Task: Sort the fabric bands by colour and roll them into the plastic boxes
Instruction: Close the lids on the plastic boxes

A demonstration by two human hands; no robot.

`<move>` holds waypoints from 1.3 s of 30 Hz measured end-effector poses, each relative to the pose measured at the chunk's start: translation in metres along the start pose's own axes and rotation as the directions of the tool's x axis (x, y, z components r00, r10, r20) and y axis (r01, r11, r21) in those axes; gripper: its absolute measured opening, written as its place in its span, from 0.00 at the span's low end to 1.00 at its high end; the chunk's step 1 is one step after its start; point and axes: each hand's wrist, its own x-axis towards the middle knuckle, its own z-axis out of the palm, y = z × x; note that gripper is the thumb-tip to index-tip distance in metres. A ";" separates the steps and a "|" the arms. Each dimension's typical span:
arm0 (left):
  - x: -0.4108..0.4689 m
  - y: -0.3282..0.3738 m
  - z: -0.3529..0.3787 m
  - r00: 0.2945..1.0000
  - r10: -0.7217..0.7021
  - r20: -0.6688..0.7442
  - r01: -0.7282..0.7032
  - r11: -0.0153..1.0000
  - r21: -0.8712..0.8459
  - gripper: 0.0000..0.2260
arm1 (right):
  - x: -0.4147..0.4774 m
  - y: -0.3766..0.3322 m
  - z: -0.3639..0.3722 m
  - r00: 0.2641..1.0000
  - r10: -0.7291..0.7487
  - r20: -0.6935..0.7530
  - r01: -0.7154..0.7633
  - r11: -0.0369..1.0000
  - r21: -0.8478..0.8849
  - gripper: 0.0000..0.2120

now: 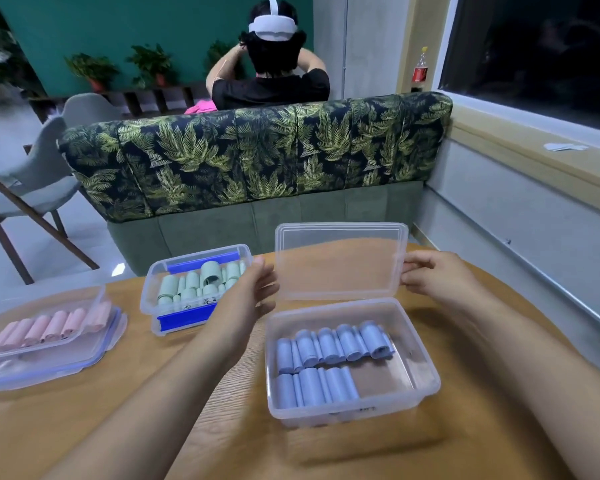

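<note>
blue rolled bands (333,348) lie in two rows in the clear box (343,415) on the right half of the worktop (187,427), part of its floor bare. my left grip (257,289) and right grip (430,275) each pinch a side of its lid (340,261), upright at the far rim. green rolls (194,282) and pink rolls (49,329) sit boxed toward the left edge. no loose bands show, so i judge only closing remains.

No legible text anywhere; dark print on clear box (366,408) too blurred
</note>
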 end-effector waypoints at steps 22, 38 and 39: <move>-0.125 -0.066 -0.007 0.964 0.255 -0.073 -0.253 0.967 0.037 0.14 | -0.126 0.028 0.036 0.967 -0.152 -0.203 0.180 0.975 0.129 0.19; -0.136 -0.072 -0.003 0.969 0.241 -0.057 -0.218 0.939 0.267 0.22 | -0.143 0.037 0.049 0.950 -0.299 0.088 0.295 0.774 -0.561 0.18; -0.135 -0.073 -0.003 0.967 0.248 -0.060 -0.220 0.930 0.296 0.22 | -0.144 0.035 0.049 0.951 -0.293 0.100 0.294 0.752 -0.590 0.18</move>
